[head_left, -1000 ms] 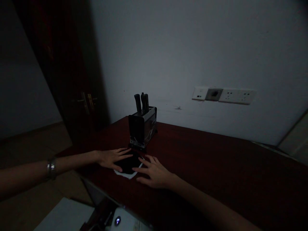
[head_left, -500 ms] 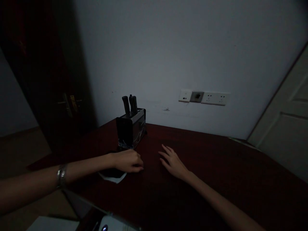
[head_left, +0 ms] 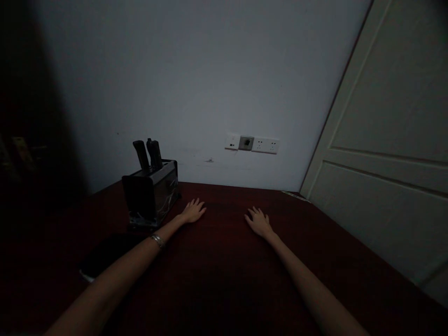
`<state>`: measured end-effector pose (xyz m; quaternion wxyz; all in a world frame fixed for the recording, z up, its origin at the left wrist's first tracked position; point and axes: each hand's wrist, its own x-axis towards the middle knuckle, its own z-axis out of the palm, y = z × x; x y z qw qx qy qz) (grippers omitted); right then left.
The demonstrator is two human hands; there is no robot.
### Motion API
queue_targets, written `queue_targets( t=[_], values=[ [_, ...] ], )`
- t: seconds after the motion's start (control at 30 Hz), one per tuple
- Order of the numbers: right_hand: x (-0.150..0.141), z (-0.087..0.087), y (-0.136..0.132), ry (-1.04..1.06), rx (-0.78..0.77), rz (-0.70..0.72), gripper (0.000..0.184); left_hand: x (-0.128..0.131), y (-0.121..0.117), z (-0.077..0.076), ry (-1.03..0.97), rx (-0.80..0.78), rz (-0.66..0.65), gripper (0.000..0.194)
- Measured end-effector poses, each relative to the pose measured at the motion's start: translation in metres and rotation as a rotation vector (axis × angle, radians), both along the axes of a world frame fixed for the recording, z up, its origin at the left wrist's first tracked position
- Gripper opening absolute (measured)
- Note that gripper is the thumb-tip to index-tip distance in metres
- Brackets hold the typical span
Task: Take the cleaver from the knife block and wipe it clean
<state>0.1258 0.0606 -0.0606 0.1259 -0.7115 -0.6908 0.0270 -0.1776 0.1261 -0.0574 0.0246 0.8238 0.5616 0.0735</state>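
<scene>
Knife holder (head_left: 140, 200) is standing upright on the dark red counter (head_left: 224, 261), over on the left side and not far from the wall (head_left: 210, 70), with black handles (head_left: 142, 155) poking out of the top. The left hand (head_left: 192, 211) is just beside it, past its right side, and the right hand (head_left: 259, 222) is well apart from that one, further right. Both are empty and open, fingers a bit spread, palms down, and as far as I can tell in this gloom they're lying on the counter top. So I'd call this step a plain two-handed rest or press on the surface, nothing gripped. There's also a flat black thing (head_left: 105, 254) with a pale edge lying in front of the holder. The left forearm crosses over part of it, and I can't tell if they touch. Imo any move from here calls for lifting that arm clear first, so it doesn't drag the flat thing or bump the holder. Gripping either one would mean bringing the left hand back and curling the fingers, since it's reaching past both.
</scene>
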Motion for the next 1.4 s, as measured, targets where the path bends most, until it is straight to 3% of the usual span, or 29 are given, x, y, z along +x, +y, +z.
queue_targets(
  t=[0.43, 1.4],
  values=[
    [0.0010, -0.0038, 0.0016, -0.034, -0.029, 0.009, 0.058, 0.0004, 0.0066, -0.0092, 0.032, 0.002, 0.035, 0.058],
    [0.0036, -0.0064, 0.0021, -0.039, -0.028, 0.019, 0.058, 0.0011, 0.0036, -0.0067, 0.047, -0.019, 0.043, 0.058]
  ],
)
